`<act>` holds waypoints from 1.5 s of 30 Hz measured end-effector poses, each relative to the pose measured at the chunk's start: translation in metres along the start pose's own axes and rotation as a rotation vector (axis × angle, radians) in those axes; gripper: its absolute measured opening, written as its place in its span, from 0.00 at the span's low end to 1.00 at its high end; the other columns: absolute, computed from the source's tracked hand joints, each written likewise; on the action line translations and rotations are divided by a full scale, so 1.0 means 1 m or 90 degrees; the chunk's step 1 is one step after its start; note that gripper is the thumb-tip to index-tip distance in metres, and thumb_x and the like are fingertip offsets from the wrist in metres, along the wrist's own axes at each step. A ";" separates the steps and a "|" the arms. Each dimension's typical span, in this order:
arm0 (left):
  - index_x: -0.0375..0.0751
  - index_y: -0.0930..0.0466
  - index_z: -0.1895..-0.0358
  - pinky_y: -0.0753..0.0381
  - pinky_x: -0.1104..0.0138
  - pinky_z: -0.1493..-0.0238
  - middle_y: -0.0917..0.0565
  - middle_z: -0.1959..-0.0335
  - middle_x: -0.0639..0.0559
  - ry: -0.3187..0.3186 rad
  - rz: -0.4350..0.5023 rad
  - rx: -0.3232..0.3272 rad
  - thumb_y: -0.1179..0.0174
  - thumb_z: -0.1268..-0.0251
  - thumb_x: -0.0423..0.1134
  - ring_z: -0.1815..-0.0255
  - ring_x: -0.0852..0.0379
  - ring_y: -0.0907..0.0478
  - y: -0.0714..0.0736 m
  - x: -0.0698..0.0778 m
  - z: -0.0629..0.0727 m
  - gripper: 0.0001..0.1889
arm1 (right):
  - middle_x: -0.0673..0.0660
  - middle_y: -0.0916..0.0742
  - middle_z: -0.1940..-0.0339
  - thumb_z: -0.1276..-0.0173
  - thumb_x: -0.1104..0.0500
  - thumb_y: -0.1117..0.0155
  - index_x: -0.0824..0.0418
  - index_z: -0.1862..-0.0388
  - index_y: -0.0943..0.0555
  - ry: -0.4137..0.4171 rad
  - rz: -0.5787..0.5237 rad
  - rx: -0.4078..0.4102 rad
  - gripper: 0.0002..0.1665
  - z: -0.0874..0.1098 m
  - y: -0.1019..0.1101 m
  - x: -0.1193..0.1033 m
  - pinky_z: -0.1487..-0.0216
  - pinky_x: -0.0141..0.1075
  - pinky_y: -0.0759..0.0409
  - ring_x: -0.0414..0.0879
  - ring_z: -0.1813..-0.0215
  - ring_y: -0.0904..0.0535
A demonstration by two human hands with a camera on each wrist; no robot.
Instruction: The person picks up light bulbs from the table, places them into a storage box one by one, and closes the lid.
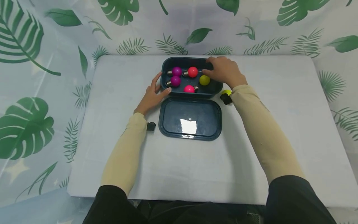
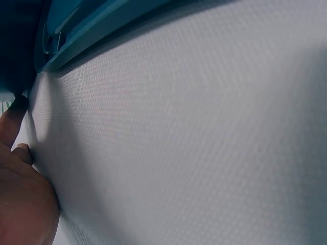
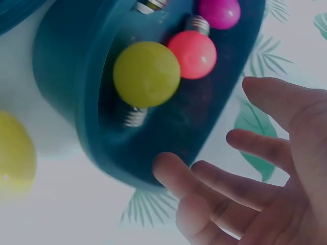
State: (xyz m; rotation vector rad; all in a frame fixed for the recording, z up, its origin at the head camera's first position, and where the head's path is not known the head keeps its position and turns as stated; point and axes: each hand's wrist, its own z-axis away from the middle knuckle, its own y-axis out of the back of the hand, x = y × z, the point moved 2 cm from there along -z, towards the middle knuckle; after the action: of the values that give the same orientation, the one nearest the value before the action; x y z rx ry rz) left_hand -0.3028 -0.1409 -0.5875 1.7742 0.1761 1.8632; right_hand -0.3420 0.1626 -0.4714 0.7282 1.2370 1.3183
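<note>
The left hand (image 1: 151,99) steadies the left end of a dark blue plastic box (image 1: 193,95). Its thumb is at the front rim and its extended forefinger lies along the side wall. Over the box's right end is the right hand (image 1: 225,71), with loosely bent fingers (image 3: 240,181) spread and nothing between them. Inside the box lie two purple bulbs (image 1: 176,71), a red bulb (image 1: 193,72), a pinkish-red bulb (image 1: 189,89) and a yellow bulb (image 1: 204,80). Close to the right wrist, a second yellow bulb (image 3: 14,155) sits on the table, outside the box.
Directly in front of the box lies its dark blue lid (image 1: 190,132), flat on the white-covered table (image 1: 179,174). A black wrist camera (image 1: 151,126) shows beside the left wrist, another (image 1: 226,99) by the right. A leaf-patterned cloth (image 1: 167,28) hangs behind the table.
</note>
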 end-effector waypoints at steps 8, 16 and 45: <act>0.73 0.57 0.12 0.76 0.58 0.16 0.39 0.16 0.44 -0.002 0.002 -0.002 0.39 0.23 0.61 0.17 0.54 0.39 0.000 0.000 0.000 0.45 | 0.73 0.27 0.22 0.16 0.41 0.46 0.66 0.16 0.35 -0.013 -0.050 0.072 0.42 0.025 0.001 0.019 0.29 0.69 0.28 0.72 0.25 0.30; 0.72 0.57 0.12 0.76 0.60 0.17 0.42 0.14 0.45 -0.005 0.008 -0.004 0.38 0.23 0.59 0.17 0.54 0.38 0.000 0.000 0.000 0.46 | 0.74 0.31 0.19 0.17 0.35 0.48 0.65 0.13 0.41 -0.066 -0.115 0.120 0.48 0.056 -0.012 0.047 0.27 0.69 0.31 0.72 0.23 0.32; 0.73 0.57 0.12 0.75 0.64 0.17 0.37 0.16 0.44 0.005 0.019 0.001 0.38 0.24 0.62 0.17 0.57 0.38 -0.001 -0.001 0.001 0.46 | 0.76 0.24 0.28 0.20 0.42 0.36 0.65 0.17 0.35 -0.053 -0.209 0.136 0.44 0.100 -0.090 0.081 0.27 0.68 0.31 0.71 0.29 0.28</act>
State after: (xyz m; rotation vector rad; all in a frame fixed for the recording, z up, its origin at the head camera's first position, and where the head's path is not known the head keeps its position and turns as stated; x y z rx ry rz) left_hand -0.3021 -0.1410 -0.5887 1.7802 0.1546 1.8925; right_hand -0.2360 0.2476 -0.5496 0.6876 1.3766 0.8885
